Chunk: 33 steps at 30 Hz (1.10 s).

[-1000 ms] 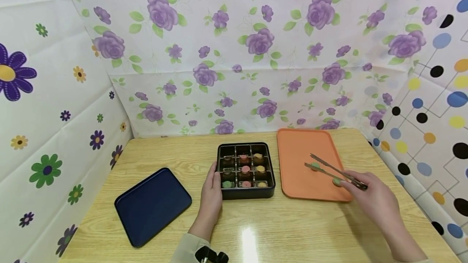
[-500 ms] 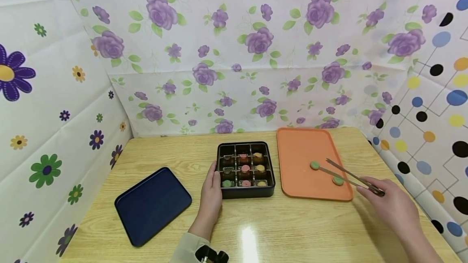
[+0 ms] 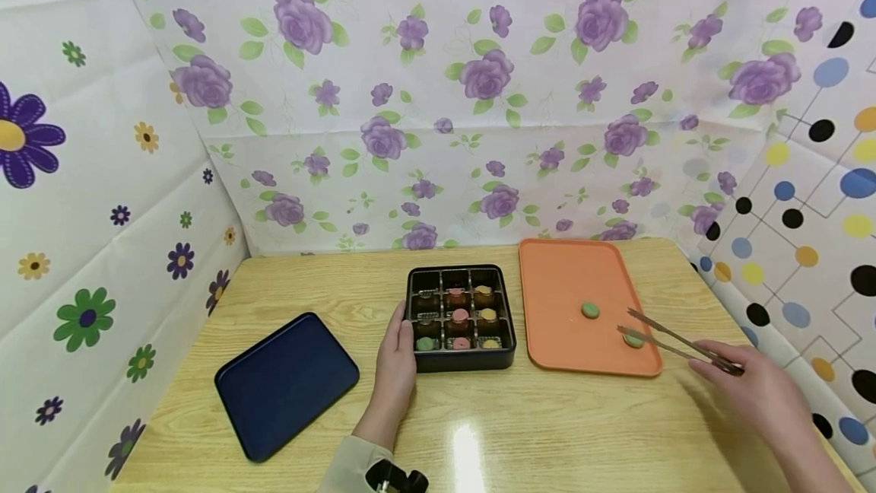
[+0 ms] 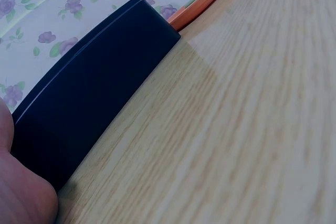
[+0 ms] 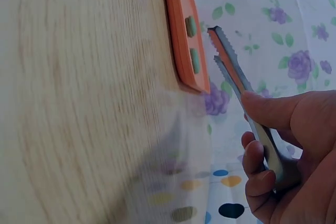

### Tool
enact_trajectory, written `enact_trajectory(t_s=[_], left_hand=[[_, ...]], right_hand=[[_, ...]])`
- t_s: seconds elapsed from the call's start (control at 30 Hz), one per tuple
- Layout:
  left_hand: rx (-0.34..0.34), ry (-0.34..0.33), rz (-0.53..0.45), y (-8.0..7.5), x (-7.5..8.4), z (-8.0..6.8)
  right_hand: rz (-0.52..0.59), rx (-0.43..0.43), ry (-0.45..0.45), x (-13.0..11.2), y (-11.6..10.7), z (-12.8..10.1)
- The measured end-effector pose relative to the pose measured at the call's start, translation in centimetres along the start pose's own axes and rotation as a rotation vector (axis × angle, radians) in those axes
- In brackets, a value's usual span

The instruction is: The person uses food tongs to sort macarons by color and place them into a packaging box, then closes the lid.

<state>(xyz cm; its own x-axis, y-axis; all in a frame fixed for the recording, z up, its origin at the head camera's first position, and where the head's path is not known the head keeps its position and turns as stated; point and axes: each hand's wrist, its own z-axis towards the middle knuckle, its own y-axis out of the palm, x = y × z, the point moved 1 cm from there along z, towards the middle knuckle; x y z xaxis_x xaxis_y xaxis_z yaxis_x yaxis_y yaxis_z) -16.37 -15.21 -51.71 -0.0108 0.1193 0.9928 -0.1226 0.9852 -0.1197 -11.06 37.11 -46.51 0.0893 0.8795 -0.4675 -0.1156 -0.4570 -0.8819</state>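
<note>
My left hand (image 3: 395,356) rests along the left side of a dark box (image 3: 464,361), fingers fairly straight against the wall; its far fingers are hidden. A clear divider splits the box into compartments: pink macarons (image 3: 461,315) down the middle, yellow macarons (image 3: 488,315) on the right, one green macaron (image 3: 425,344) at front left. My right hand (image 3: 760,394) grips metal tongs (image 5: 268,145), whose tips stand apart with nothing between them. Those tips hover around the nearer green macaron (image 3: 633,338) on the orange tray (image 3: 568,272). Another green macaron (image 3: 590,310) lies farther in.
A dark blue tray (image 3: 287,386) lies at an angle on the left of the wooden table (image 3: 342,287). Patterned cloth (image 3: 438,97) hangs behind the table and at both sides. The box stands between the two trays.
The tongs have moved right and nearer to me, from around the farther green macaron to the nearer one. That farther macaron stays on the tray. My left hand and the box keep their place.
</note>
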Motion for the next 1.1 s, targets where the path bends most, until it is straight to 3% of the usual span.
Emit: enact_trajectory(t_s=[0.23,0.5,1.1], left_hand=[[-0.004,-0.002,0.002,0.0,0.1,0.0],[-0.006,-0.005,0.0,0.0,0.0,0.0],[-0.003,-0.004,0.007,0.0,0.0,0.0]], right_hand=[[0.014,-0.038,0.049,1.2,0.2,0.2],[0.029,-0.058,0.032,2.1,0.4,0.3],[0.005,-0.015,0.003,2.8,0.9,0.2]])
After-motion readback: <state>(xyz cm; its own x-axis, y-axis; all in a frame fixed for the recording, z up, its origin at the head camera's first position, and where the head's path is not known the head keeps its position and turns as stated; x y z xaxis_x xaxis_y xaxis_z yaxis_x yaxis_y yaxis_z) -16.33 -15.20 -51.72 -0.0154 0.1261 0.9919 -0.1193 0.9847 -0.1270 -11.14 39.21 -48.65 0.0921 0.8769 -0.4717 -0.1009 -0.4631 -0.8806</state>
